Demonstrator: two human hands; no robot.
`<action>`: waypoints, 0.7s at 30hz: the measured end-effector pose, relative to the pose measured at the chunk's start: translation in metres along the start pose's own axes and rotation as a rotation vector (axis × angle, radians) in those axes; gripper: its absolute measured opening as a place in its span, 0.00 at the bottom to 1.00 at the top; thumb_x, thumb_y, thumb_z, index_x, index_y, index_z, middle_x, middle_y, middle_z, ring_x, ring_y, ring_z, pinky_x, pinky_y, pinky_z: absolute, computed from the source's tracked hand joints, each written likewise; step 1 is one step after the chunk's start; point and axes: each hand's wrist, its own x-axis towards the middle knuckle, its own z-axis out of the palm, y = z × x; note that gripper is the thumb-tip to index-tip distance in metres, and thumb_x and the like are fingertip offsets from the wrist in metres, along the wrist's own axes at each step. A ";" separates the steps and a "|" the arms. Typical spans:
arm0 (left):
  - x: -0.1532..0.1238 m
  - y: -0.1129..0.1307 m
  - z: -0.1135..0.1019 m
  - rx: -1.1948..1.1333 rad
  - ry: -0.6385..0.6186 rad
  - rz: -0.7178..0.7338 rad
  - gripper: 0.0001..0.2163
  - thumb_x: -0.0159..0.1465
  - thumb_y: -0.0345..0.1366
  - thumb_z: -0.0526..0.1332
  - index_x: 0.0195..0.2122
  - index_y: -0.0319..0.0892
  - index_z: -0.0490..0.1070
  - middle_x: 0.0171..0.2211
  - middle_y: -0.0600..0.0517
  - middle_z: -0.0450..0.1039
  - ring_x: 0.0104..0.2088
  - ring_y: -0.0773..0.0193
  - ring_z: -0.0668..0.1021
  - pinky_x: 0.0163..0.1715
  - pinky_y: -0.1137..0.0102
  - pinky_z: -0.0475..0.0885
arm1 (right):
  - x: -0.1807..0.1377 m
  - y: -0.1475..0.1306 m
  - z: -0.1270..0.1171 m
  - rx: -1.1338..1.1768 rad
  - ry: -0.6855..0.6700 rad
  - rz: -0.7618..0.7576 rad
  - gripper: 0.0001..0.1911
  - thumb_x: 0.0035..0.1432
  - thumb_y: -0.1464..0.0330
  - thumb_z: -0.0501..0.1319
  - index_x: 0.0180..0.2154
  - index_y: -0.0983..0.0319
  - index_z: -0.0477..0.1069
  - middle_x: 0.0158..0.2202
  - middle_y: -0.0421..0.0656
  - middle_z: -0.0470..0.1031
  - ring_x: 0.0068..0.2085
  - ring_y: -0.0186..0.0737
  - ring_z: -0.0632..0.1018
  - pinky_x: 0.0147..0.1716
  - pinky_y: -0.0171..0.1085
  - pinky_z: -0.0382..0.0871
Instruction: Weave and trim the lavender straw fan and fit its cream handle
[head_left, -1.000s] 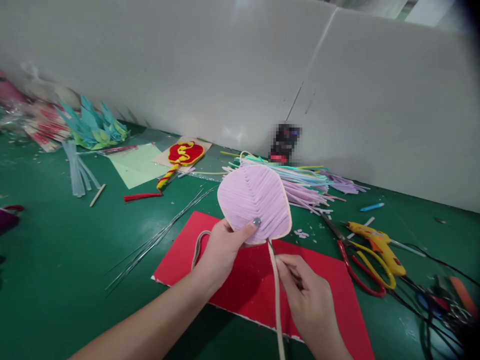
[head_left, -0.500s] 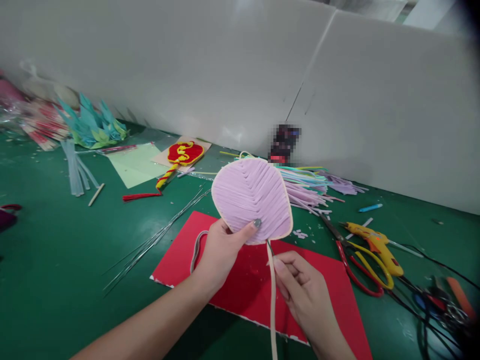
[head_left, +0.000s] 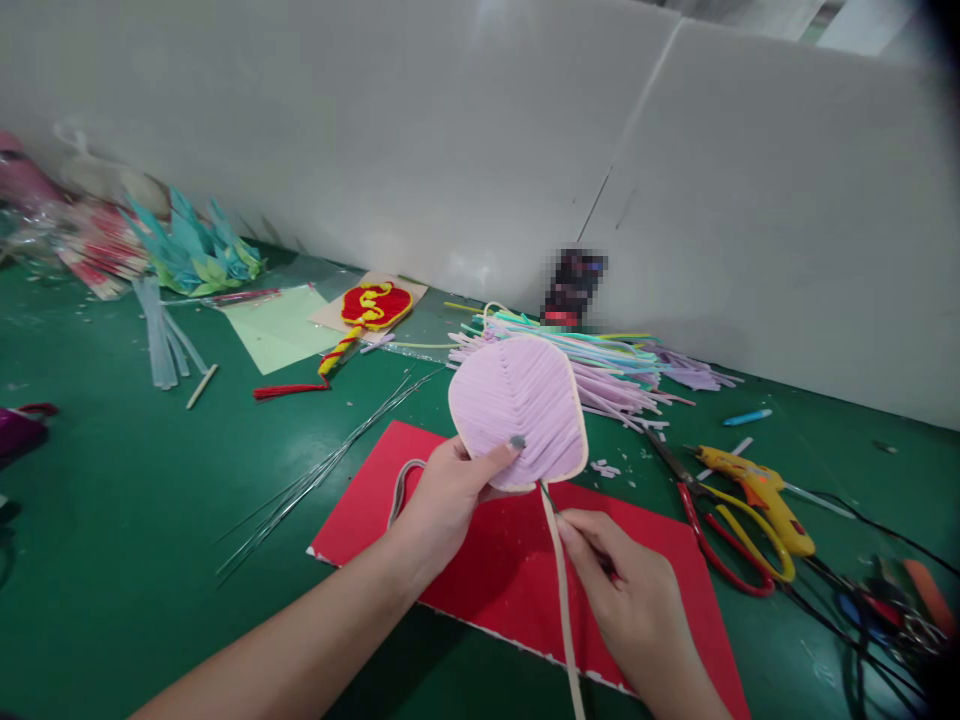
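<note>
My left hand [head_left: 442, 495] is closed on the lower edge of a lilac leaf-shaped piece [head_left: 517, 405] with ribbed strands and a cream border, holding it up above a red sheet [head_left: 517, 570]. A cream cord [head_left: 561, 590] hangs from the leaf's base. My right hand [head_left: 630, 605] pinches that cord and a thin stem just below the leaf. Both hands hover over the red sheet on the green table [head_left: 135, 500].
Red-handled scissors [head_left: 720, 540] and a yellow glue gun [head_left: 757, 490] lie to the right, with tangled cables beyond. A pile of coloured strips [head_left: 600, 360] sits behind the leaf. Thin wires [head_left: 322, 470], clear glue sticks [head_left: 161, 345], a red-yellow ornament [head_left: 371, 305] and teal leaves [head_left: 199, 255] lie left.
The lilac leaf has tilted and shifted slightly right and looks narrower. My right hand slid a little down and to the right along the cord.
</note>
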 end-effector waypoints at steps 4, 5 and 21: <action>0.001 0.001 -0.001 -0.002 -0.077 -0.004 0.12 0.50 0.33 0.67 0.36 0.38 0.75 0.38 0.46 0.77 0.36 0.60 0.78 0.39 0.67 0.73 | 0.001 0.000 -0.002 -0.011 0.013 -0.020 0.07 0.59 0.68 0.54 0.34 0.58 0.71 0.28 0.37 0.78 0.29 0.31 0.79 0.24 0.21 0.68; 0.001 0.002 -0.002 0.000 -0.109 -0.006 0.13 0.51 0.34 0.67 0.38 0.39 0.75 0.39 0.46 0.77 0.37 0.60 0.78 0.40 0.67 0.73 | 0.001 0.000 -0.002 -0.011 0.037 -0.020 0.07 0.59 0.68 0.54 0.34 0.58 0.71 0.28 0.37 0.78 0.28 0.31 0.79 0.24 0.21 0.68; -0.002 0.001 0.004 0.081 -0.379 0.040 0.29 0.47 0.31 0.69 0.52 0.46 0.65 0.56 0.44 0.62 0.53 0.49 0.68 0.50 0.57 0.65 | -0.005 0.004 -0.001 -0.514 0.551 -0.296 0.07 0.50 0.75 0.65 0.34 0.64 0.73 0.22 0.40 0.75 0.21 0.30 0.72 0.25 0.31 0.66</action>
